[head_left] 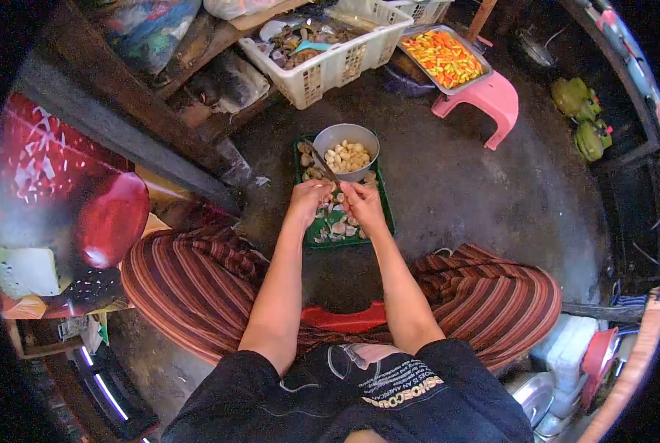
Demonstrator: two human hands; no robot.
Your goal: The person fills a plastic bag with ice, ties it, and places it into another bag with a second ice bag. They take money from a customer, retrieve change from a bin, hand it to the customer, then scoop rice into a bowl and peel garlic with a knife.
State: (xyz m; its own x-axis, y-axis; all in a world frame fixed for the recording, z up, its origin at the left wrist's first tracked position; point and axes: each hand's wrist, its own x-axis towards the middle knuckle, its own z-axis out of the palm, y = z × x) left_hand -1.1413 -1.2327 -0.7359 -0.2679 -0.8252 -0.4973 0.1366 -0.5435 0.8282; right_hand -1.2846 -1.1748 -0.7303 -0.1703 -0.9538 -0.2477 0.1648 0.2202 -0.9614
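Over a green tray (387,214) on the floor, my two hands are close together. My right hand (363,203) has its fingers closed on a knife (322,162), whose blade points up and left. Pinched fingers of my left hand (311,199) meet it from the left; whatever they hold is too small to make out. Just beyond the hands, a grey bowl (367,136) of pale peeled cloves stands on the tray. Unpeeled pieces (305,156) lie left of the bowl, and skins and pieces (337,227) are scattered below my hands.
A white basket (337,74) of mixed items stands at the top. Right of it, a metal tray of red and yellow chillies (448,59) rests by a pink stool (496,103). Green objects (585,118) lie at the right. A wooden shelf (197,136) runs along the left.
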